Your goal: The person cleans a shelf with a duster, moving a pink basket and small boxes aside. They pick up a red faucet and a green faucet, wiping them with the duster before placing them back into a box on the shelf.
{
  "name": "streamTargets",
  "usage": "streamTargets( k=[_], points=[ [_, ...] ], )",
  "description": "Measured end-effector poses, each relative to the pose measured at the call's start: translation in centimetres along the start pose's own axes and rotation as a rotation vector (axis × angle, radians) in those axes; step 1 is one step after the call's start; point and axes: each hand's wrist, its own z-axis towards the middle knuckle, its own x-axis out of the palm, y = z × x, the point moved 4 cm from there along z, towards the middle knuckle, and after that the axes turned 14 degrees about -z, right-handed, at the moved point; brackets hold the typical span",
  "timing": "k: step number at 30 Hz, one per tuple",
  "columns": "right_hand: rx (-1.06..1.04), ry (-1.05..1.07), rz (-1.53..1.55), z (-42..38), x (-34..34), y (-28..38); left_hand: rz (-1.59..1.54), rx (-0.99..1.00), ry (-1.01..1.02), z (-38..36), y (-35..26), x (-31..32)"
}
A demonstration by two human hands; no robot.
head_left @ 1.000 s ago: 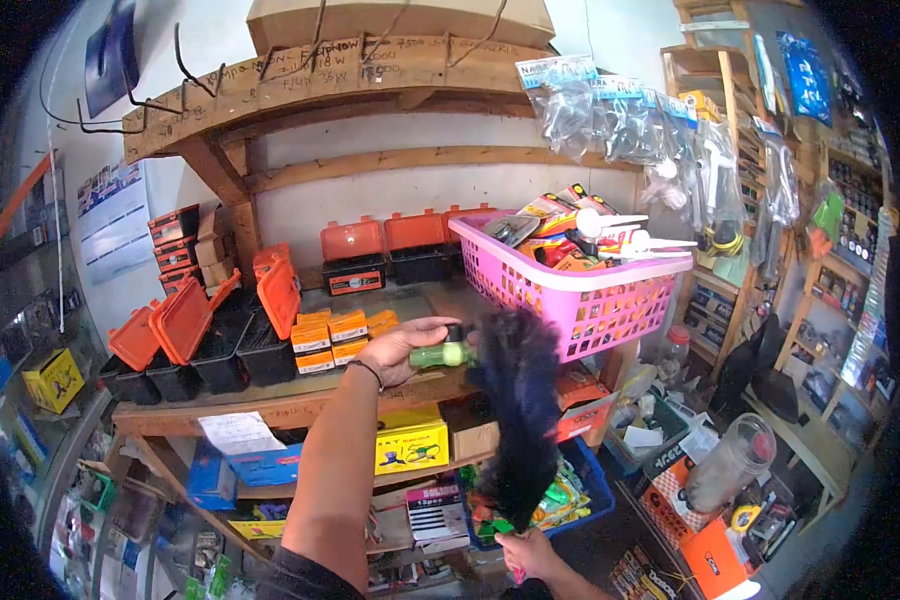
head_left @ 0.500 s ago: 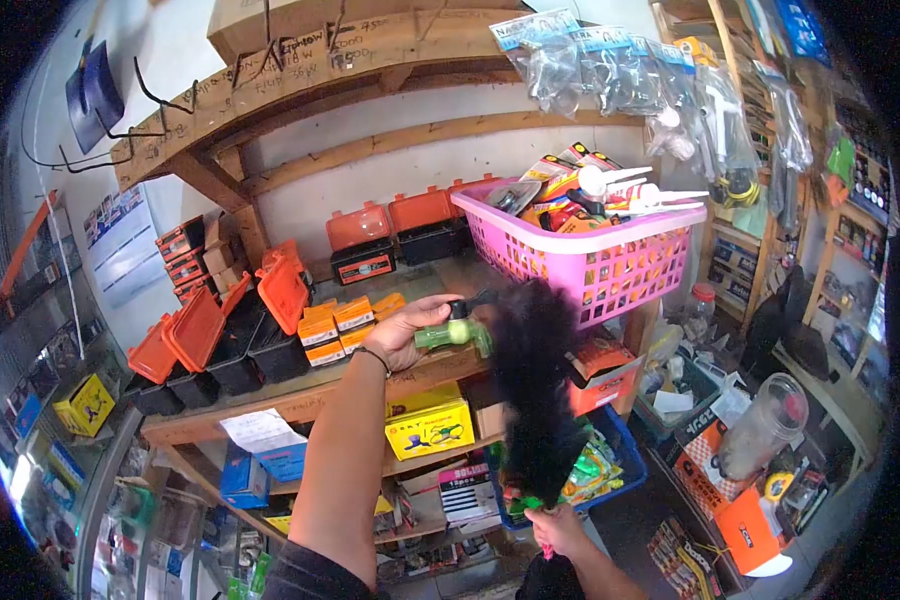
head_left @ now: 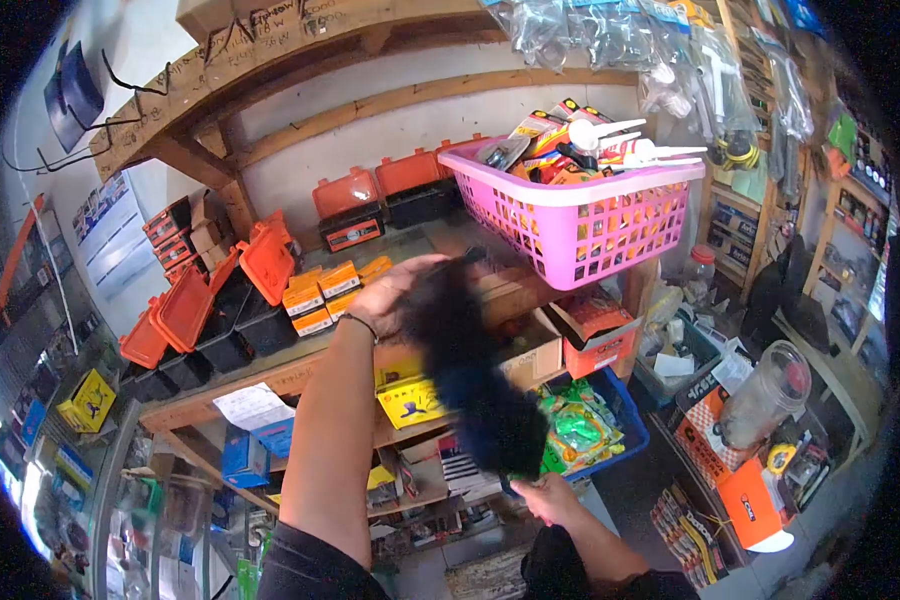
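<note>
Dusting underway near shelf front edge: right hand fingers gripping black feather duster, left hand fingers curled, contents hidden.

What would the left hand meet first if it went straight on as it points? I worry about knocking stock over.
Probably the pink basket: the left hand points right toward it, though depth is unclear.
</note>
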Motion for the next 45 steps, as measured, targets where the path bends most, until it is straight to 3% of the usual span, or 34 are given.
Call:
streamTargets(
  k=[2,4,8,10,14,16,20,22,23,24,26,27,28,30,32,34,35,38,40,41,42,45],
  points=[
    [0.042,0.036,0.083,-0.2,0.5,0.0,-0.095,0.052,-0.109,-1.0,-0.3,2.2],
    [-0.045,0.103,0.073,-0.3,0.8,0.6,-0.111,0.07,-0.098,-0.9,-0.2,1.5],
    [0.004,0.021,0.054,-0.1,-0.4,0.7,-0.03,0.037,0.053,0.3,0.0,-0.3],
    [0.013,0.037,0.136,1.1,0.8,-1.5,-0.107,0.077,-0.11,-0.7,0.0,1.3],
    [-0.063,0.149,0.191,1.1,1.5,-0.7,-0.266,0.016,-0.147,-0.7,-0.1,1.6],
    [-0.055,0.054,0.11,1.8,1.2,-1.2,-0.221,0.027,-0.141,-0.8,-0.2,1.7],
    [-0.023,0.127,0.282,1.1,1.4,-0.2,-0.137,0.04,-0.167,-1.0,-0.3,2.2],
    [-0.036,0.094,-0.054,1.3,1.5,-0.8,-0.218,0.007,-0.098,-0.1,0.2,0.8],
    [-0.092,0.016,-0.211,1.4,0.9,-0.4,0.263,0.02,-0.047,1.2,-0.3,-0.7],
    [-0.093,0.02,-0.215,1.3,0.7,0.1,0.261,0.023,-0.052,1.0,-0.1,-0.7],
    [0.012,0.077,0.199,1.2,0.9,0.2,-0.186,0.071,-0.014,-0.1,0.2,0.9],
    [-0.023,0.108,0.33,1.9,1.4,-0.1,-0.147,0.041,-0.209,-1.3,-0.6,3.0],
    [-0.022,0.116,0.313,1.9,1.7,-0.7,-0.156,0.055,-0.218,-1.3,-0.4,2.4],
    [-0.036,0.108,0.1,1.9,2.0,-1.0,-0.258,0.066,0.041,-0.5,0.1,1.2],
    [-0.024,0.099,-0.063,1.1,1.0,0.5,-0.148,0.11,0.2,-0.1,0.0,0.3],
    [-0.062,0.112,0.357,1.9,1.4,-0.2,-0.169,0.102,-0.101,-0.3,0.2,0.9],
    [-0.076,0.127,0.493,2.2,1.7,-0.4,-0.162,0.043,-0.155,-0.9,-0.2,2.1],
    [-0.062,0.185,0.429,1.8,2.3,0.3,-0.252,0.077,-0.016,-0.2,0.3,0.9],
    [-0.057,0.165,0.425,2.0,2.1,0.1,-1.113,-0.416,0.406,-0.2,0.5,0.7],
    [-0.056,0.14,0.429,2.1,1.9,-0.1,-0.769,-0.152,0.367,0.4,0.2,-0.1],
    [-0.055,0.115,0.433,2.2,1.8,-0.1,-0.275,0.082,-0.082,-0.6,-0.1,1.6],
    [-0.046,0.104,0.563,2.0,1.9,0.4,-0.226,0.053,-0.097,-0.7,-0.1,2.1]
  ],
)
